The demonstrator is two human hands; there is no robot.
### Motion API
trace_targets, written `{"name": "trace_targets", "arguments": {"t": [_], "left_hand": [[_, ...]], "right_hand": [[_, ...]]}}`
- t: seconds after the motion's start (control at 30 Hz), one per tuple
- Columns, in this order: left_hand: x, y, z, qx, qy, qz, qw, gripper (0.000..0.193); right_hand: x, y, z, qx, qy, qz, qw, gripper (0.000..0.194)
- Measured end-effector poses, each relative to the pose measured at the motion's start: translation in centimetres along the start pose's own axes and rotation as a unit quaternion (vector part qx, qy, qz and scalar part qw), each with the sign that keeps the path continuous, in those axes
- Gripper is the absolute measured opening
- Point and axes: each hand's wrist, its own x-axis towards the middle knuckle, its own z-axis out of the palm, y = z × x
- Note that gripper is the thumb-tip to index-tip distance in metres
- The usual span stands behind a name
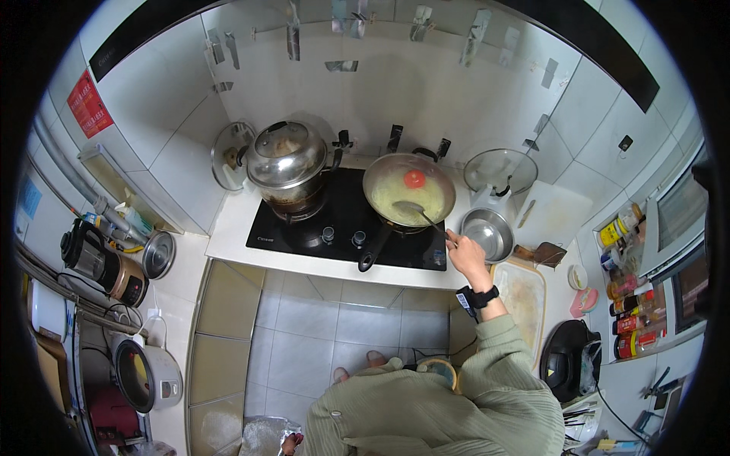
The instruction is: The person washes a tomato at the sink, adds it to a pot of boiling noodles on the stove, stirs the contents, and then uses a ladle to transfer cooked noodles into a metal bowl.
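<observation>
My right hand (469,261) grips the handle of a metal ladle (408,210), whose bowl sits in a yellowish liquid (393,194) in a frying pan (370,171). A red tomato piece (414,179), round side up, lies in the liquid near the far side. The pan rests on the right burner of a black glass gas hob (342,211), its black handle pointing towards me. At the bottom edge my left hand (291,443), partly cut off, is closed on the edge of a crinkled silvery sheet or bag (265,436); its exact kind is unclear.
A lidded steel pot (288,157) occupies the left burner. Right of the hob are an empty steel saucepan (486,233), a glass lid (501,171), a white cutting board (556,214) and a tray (527,296). A rice cooker (162,373) and blender (108,265) stand left.
</observation>
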Motion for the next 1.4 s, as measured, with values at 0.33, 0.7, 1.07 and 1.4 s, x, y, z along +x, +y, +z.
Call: {"name": "trace_targets", "arguments": {"t": [0.33, 0.7, 1.07, 1.4], "left_hand": [[0.3, 0.9, 0.2, -0.001, 0.002, 0.003, 1.000, 0.023], [0.0, 0.3, 0.5, 0.009, 0.005, -0.003, 1.000, 0.022], [-0.3, 0.7, 1.0, 0.001, 0.013, 0.000, 1.000, 0.021], [-0.3, 0.7, 1.4, 0.001, 0.017, 0.000, 1.000, 0.021]], "right_hand": [[1.4, 0.2, 1.8, -0.036, 0.082, -0.002, 0.996, 0.033], [-0.2, -0.3, 0.5, 0.012, 0.015, -0.043, 0.999, 0.033], [0.4, -0.4, 2.0, 0.160, 0.000, -0.025, 0.987, 0.035], [1.8, -1.4, 4.6, 0.151, 0.025, 0.065, 0.986, 0.035]]}}
